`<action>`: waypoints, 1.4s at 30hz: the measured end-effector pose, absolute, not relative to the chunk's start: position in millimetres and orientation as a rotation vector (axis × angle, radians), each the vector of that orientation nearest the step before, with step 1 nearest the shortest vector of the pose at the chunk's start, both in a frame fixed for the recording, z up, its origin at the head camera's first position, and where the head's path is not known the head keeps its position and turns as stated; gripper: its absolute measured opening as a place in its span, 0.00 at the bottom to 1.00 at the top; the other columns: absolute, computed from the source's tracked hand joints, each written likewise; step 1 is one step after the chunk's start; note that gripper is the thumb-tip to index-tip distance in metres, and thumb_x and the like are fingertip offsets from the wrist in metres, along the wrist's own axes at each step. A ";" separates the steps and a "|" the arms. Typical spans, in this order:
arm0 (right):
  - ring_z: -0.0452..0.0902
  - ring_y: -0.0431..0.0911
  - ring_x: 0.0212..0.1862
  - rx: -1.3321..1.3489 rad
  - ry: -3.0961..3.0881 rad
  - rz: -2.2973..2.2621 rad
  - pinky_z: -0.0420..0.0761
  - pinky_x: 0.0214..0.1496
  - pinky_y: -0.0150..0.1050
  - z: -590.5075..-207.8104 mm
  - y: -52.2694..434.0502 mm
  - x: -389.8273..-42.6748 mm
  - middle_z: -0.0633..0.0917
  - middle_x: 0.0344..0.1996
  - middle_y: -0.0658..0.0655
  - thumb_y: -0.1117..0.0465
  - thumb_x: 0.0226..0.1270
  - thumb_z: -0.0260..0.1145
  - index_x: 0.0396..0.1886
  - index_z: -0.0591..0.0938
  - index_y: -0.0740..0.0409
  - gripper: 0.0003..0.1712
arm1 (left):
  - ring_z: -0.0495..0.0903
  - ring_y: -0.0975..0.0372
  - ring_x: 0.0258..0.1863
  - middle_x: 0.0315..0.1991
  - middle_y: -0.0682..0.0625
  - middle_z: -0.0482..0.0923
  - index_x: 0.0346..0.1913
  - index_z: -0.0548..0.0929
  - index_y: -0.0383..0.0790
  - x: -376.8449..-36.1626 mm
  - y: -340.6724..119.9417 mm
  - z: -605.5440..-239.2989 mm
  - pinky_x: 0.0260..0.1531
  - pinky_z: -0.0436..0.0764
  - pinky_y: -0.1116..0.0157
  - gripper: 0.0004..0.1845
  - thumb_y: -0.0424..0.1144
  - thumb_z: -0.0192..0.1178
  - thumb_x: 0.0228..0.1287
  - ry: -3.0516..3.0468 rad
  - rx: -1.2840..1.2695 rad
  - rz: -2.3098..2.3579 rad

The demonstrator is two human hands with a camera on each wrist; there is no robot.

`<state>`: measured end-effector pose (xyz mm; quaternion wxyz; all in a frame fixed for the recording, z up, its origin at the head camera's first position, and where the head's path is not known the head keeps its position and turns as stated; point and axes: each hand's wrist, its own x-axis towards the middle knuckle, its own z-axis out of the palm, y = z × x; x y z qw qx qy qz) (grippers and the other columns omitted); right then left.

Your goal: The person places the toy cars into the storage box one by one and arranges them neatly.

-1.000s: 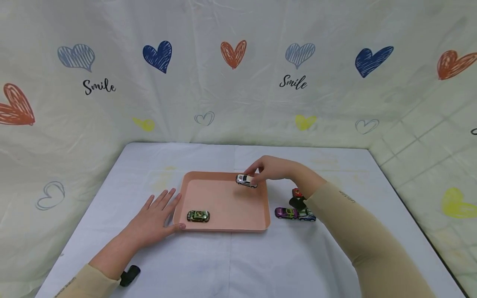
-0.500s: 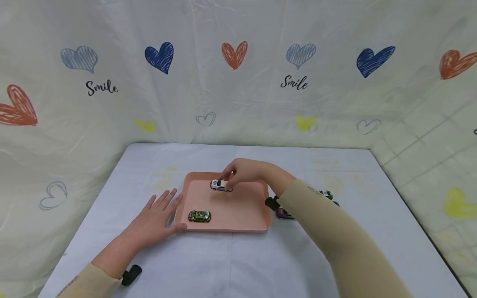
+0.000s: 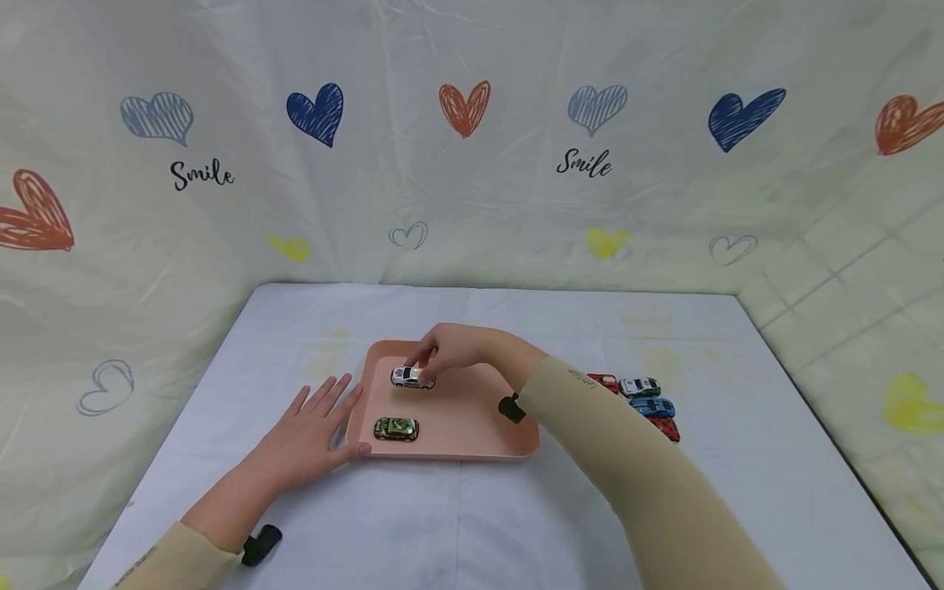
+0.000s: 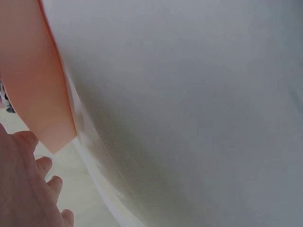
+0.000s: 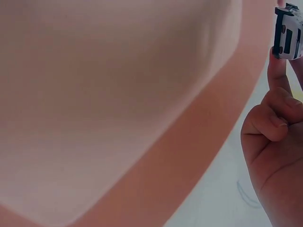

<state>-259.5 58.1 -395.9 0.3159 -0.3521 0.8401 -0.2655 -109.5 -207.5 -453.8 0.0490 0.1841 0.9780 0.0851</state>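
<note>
My right hand (image 3: 453, 346) pinches a white toy car (image 3: 407, 377) over the far left part of a pink tray (image 3: 472, 442). In the right wrist view the white toy car (image 5: 289, 35) sits between thumb and fingertips, with the other fingers curled. A green camouflage toy car (image 3: 396, 428) rests in the tray's near left corner. My left hand (image 3: 304, 438) lies with spread fingers at the tray's left edge, its thumb touching the near left corner. The left wrist view shows that hand (image 4: 23, 179) beside the tray wall (image 4: 42, 94).
Right of the tray, partly behind my right sleeve (image 3: 612, 442), lie several toy cars: a green-and-white car (image 3: 640, 386), a blue car (image 3: 652, 406) and red ones (image 3: 666, 428). A white cloth (image 3: 413, 524) covers the table. A printed curtain (image 3: 472, 188) stands behind it.
My right hand has carried the white toy car leftward across the tray and a little lower. The sleeve now uncovers cars on the right and hides the purple one. My left hand has stayed put.
</note>
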 end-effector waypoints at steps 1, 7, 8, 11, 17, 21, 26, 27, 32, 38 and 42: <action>0.75 0.41 0.41 -0.929 2.214 -0.686 0.76 0.42 0.33 -398.5 55.3 -259.2 0.84 0.38 0.46 0.55 0.63 0.71 0.55 0.86 0.45 0.19 | 0.46 0.46 0.77 0.79 0.44 0.48 0.79 0.55 0.44 -109.4 -207.6 -454.0 0.74 0.44 0.42 0.52 0.74 0.53 0.60 2.980 0.562 0.255; 0.75 0.40 0.45 -0.868 2.213 -0.623 0.77 0.49 0.34 -411.7 40.7 -255.7 0.84 0.39 0.44 0.56 0.62 0.72 0.53 0.87 0.43 0.18 | 0.47 0.46 0.77 0.79 0.44 0.49 0.79 0.55 0.45 -108.7 -207.2 -453.5 0.74 0.45 0.42 0.53 0.75 0.52 0.60 2.987 0.584 0.245; 0.75 0.40 0.46 -0.855 2.210 -0.621 0.77 0.49 0.34 -413.8 38.8 -255.2 0.84 0.39 0.44 0.56 0.62 0.72 0.53 0.87 0.43 0.18 | 0.47 0.47 0.77 0.79 0.44 0.49 0.79 0.55 0.45 -108.7 -207.1 -453.3 0.74 0.45 0.42 0.53 0.75 0.52 0.60 2.989 0.587 0.245; 0.75 0.40 0.45 -0.840 2.211 -0.604 0.77 0.48 0.33 -419.8 34.5 -253.5 0.84 0.39 0.44 0.57 0.62 0.72 0.52 0.87 0.44 0.18 | 0.48 0.47 0.77 0.79 0.44 0.49 0.79 0.55 0.45 -108.8 -206.6 -452.7 0.74 0.45 0.42 0.54 0.77 0.50 0.59 2.992 0.594 0.239; 0.76 0.40 0.42 -0.855 2.222 -0.551 0.78 0.45 0.32 -423.6 30.2 -248.6 0.84 0.38 0.44 0.58 0.64 0.72 0.53 0.87 0.48 0.17 | 0.46 0.48 0.78 0.79 0.45 0.48 0.79 0.55 0.45 -109.2 -206.7 -451.5 0.74 0.44 0.42 0.54 0.77 0.49 0.59 2.986 0.585 0.236; 0.77 0.38 0.43 -0.869 2.238 -0.527 0.78 0.47 0.31 -421.8 28.2 -245.9 0.84 0.40 0.43 0.58 0.65 0.71 0.54 0.87 0.48 0.17 | 0.47 0.48 0.78 0.79 0.45 0.48 0.79 0.55 0.45 -109.6 -207.1 -451.4 0.74 0.44 0.42 0.54 0.77 0.50 0.59 2.985 0.577 0.234; 0.77 0.37 0.44 -0.866 2.254 -0.512 0.78 0.48 0.31 -420.1 27.1 -244.7 0.84 0.42 0.43 0.57 0.65 0.71 0.54 0.87 0.49 0.17 | 0.46 0.47 0.78 0.79 0.46 0.48 0.79 0.55 0.45 -110.1 -207.6 -451.9 0.74 0.44 0.42 0.54 0.77 0.50 0.59 2.981 0.574 0.236; 0.77 0.37 0.44 -0.865 2.255 -0.511 0.78 0.48 0.31 -420.0 27.0 -244.7 0.84 0.42 0.43 0.57 0.65 0.71 0.54 0.87 0.49 0.17 | 0.46 0.47 0.78 0.79 0.46 0.48 0.79 0.54 0.45 -110.3 -207.7 -452.1 0.74 0.44 0.42 0.54 0.77 0.50 0.59 2.981 0.574 0.235; 0.77 0.37 0.45 -0.859 2.257 -0.509 0.78 0.49 0.31 -420.4 27.1 -244.6 0.85 0.43 0.43 0.56 0.65 0.72 0.54 0.87 0.49 0.18 | 0.46 0.48 0.78 0.79 0.45 0.48 0.79 0.54 0.45 -110.5 -207.5 -453.2 0.74 0.44 0.42 0.54 0.76 0.51 0.59 2.985 0.571 0.236; 0.77 0.38 0.42 -0.867 2.250 -0.515 0.78 0.46 0.31 -422.0 27.2 -245.6 0.84 0.38 0.43 0.57 0.65 0.71 0.54 0.86 0.48 0.18 | 0.46 0.48 0.78 0.79 0.45 0.48 0.79 0.54 0.44 -110.3 -206.4 -452.3 0.74 0.43 0.42 0.54 0.76 0.52 0.59 2.982 0.563 0.236; 0.76 0.39 0.41 -0.863 2.240 -0.536 0.78 0.45 0.31 -422.9 28.2 -246.5 0.83 0.37 0.44 0.56 0.65 0.71 0.55 0.86 0.48 0.18 | 0.46 0.48 0.78 0.79 0.45 0.47 0.79 0.54 0.45 -110.2 -206.2 -451.7 0.74 0.43 0.42 0.54 0.76 0.52 0.59 2.978 0.560 0.233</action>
